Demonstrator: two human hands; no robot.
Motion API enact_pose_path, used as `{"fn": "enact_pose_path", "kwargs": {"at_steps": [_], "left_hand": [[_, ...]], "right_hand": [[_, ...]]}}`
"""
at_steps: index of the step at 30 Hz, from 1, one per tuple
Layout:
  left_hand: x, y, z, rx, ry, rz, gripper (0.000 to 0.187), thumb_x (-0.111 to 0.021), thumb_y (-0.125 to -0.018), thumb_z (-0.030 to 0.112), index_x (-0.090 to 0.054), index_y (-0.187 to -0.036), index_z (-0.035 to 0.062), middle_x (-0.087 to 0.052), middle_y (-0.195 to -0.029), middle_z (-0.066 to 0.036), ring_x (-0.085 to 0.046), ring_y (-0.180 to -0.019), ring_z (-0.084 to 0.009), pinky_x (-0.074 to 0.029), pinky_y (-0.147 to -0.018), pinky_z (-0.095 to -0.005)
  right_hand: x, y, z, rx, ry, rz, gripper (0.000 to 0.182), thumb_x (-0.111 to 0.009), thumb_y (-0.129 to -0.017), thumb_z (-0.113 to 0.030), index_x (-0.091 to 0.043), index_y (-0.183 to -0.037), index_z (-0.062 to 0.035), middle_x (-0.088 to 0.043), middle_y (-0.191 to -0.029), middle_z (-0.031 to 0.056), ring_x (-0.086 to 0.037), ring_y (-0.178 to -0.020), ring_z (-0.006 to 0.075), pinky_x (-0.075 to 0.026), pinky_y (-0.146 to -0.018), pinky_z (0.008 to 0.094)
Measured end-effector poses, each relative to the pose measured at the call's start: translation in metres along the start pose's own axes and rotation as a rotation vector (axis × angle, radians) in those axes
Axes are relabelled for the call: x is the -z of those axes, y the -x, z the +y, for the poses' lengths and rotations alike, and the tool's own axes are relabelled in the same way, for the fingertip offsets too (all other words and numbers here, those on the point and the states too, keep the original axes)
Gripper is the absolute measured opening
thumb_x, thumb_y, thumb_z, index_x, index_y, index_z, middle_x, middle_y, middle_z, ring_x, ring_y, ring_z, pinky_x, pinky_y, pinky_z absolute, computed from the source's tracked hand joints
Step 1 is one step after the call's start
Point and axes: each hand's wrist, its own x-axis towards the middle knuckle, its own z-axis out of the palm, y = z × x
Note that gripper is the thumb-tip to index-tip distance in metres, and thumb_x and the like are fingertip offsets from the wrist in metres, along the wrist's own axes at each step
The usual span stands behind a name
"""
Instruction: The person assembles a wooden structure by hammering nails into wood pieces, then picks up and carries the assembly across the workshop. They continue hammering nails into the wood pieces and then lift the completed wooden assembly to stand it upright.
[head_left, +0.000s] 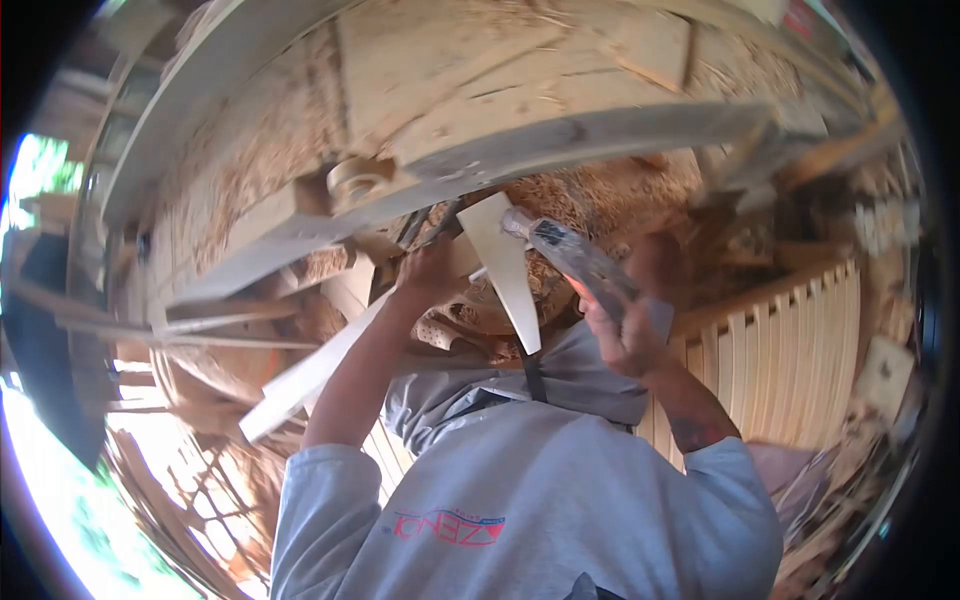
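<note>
My left hand (428,272) is closed around a long pale wooden board (318,370), which slants from the lower left up past my fingers. Just right of it, a tapered pale wood piece (503,270) narrows downward in front of my lap. My right hand (632,338) grips a long grey tool with dark and orange patches (585,262). The narrow tip of this tool overlaps the upper part of the tapered piece; blur hides its exact kind. Behind my left hand stand dark metal bars (432,222).
A thick curved beam (590,135) crosses in front of me, with a shavings-covered workbench (480,65) beyond. Wood shavings (590,205) lie beneath it. Slatted pale wood (780,345) stands at right; thin wooden strips (190,500) are at lower left.
</note>
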Motion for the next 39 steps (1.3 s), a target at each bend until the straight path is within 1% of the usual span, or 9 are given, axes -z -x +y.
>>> {"fn": "enact_pose_path", "kwargs": {"at_steps": [3, 9, 14, 16, 17, 18, 19, 24, 39], "left_hand": [[0.006, 0.000, -0.007, -0.014, 0.049, 0.012, 0.062, -0.068, -0.072, 0.031, -0.045, -0.125, 0.0074, -0.061, -0.115, -0.023, -0.059, -0.111, -0.0423, -0.043, -0.098, -0.0528], [0.009, -0.010, -0.018, -0.093, 0.075, 0.063, 0.058, -0.070, -0.070, 0.025, -0.048, -0.120, 0.0046, -0.063, -0.109, -0.024, -0.058, -0.110, -0.0421, -0.041, -0.100, -0.0519], [0.017, -0.002, -0.015, -0.101, 0.114, 0.003, 0.052, -0.071, -0.069, 0.022, -0.050, -0.114, 0.0053, -0.063, -0.111, -0.023, -0.060, -0.108, -0.0413, -0.045, -0.097, -0.0487], [0.023, -0.007, -0.017, -0.087, 0.100, 0.001, 0.055, -0.071, -0.070, 0.022, -0.049, -0.117, 0.0053, -0.062, -0.113, -0.023, -0.060, -0.109, -0.0412, -0.046, -0.097, -0.0484], [0.019, -0.003, -0.013, -0.088, 0.079, -0.043, 0.057, -0.071, -0.070, 0.023, -0.049, -0.120, 0.0052, -0.062, -0.114, -0.023, -0.060, -0.110, -0.0411, -0.047, -0.096, -0.0482], [0.007, 0.002, -0.008, -0.126, 0.064, -0.058, 0.057, -0.071, -0.070, 0.023, -0.049, -0.120, 0.0052, -0.062, -0.114, -0.023, -0.060, -0.110, -0.0411, -0.047, -0.096, -0.0482], [0.005, -0.009, -0.010, -0.113, 0.104, 0.042, 0.061, -0.071, -0.070, 0.022, -0.048, -0.123, 0.0053, -0.062, -0.116, -0.023, -0.059, -0.112, -0.0411, -0.046, -0.097, -0.0484], [0.004, -0.008, -0.009, -0.143, 0.095, 0.026, 0.070, -0.074, -0.071, 0.020, -0.044, -0.133, 0.0063, -0.061, -0.121, -0.024, -0.057, -0.116, -0.0407, -0.046, -0.098, -0.0494], [-0.024, 0.016, 0.018, -0.253, -0.141, 0.210, 0.068, -0.076, -0.073, 0.031, -0.045, -0.125, 0.0004, -0.066, -0.101, -0.028, -0.066, -0.090, -0.0453, -0.054, -0.079, -0.0509]], "right_hand": [[-0.024, -0.021, 0.058, -0.146, 0.310, -0.139, 0.037, -0.042, -0.104, -0.028, -0.058, -0.110, 0.0049, -0.058, -0.071, 0.0162, -0.059, -0.064, 0.0224, -0.046, -0.060, 0.0364], [0.016, -0.039, -0.036, -0.129, 0.151, 0.003, 0.043, -0.040, -0.104, -0.040, -0.055, -0.089, -0.0016, -0.055, -0.069, 0.0059, -0.052, -0.054, 0.0160, -0.039, -0.048, 0.0328], [0.013, -0.053, -0.056, 0.460, -0.357, 0.155, 0.045, -0.050, -0.097, -0.053, -0.047, -0.093, -0.0079, -0.046, -0.067, 0.0012, -0.047, -0.055, 0.0134, -0.041, -0.046, 0.0252], [0.007, -0.044, 0.037, 0.685, 1.123, -0.052, 0.037, -0.044, -0.103, -0.037, -0.056, -0.088, -0.0046, -0.054, -0.071, 0.0096, -0.052, -0.059, 0.0168, -0.043, -0.050, 0.0344], [-0.019, -0.046, 0.039, -0.109, 0.570, -0.095, 0.036, -0.044, -0.103, -0.026, -0.056, -0.081, -0.0009, -0.053, -0.068, 0.0121, -0.052, -0.058, 0.0176, -0.042, -0.053, 0.0355], [-0.020, -0.043, 0.031, -0.297, 0.529, -0.101, 0.037, -0.045, -0.103, -0.026, -0.056, -0.082, 0.0017, -0.051, -0.063, 0.0103, -0.051, -0.056, 0.0180, -0.041, -0.053, 0.0341], [-0.024, -0.050, 0.028, -0.008, 0.556, -0.005, 0.039, -0.043, -0.104, -0.028, -0.055, -0.081, 0.0004, -0.049, -0.059, 0.0065, -0.049, -0.054, 0.0150, -0.040, -0.051, 0.0334], [0.007, -0.067, -0.034, -0.005, 0.230, 0.142, 0.042, -0.039, -0.105, -0.035, -0.052, -0.080, -0.0048, -0.042, -0.060, -0.0022, -0.039, -0.055, 0.0061, -0.034, -0.050, 0.0261], [0.033, 0.126, 0.049, -0.603, -0.355, 0.635, 0.047, -0.032, -0.104, -0.048, -0.046, -0.082, -0.0089, -0.038, -0.057, -0.0044, -0.037, -0.045, 0.0047, -0.031, -0.042, 0.0227]]}}
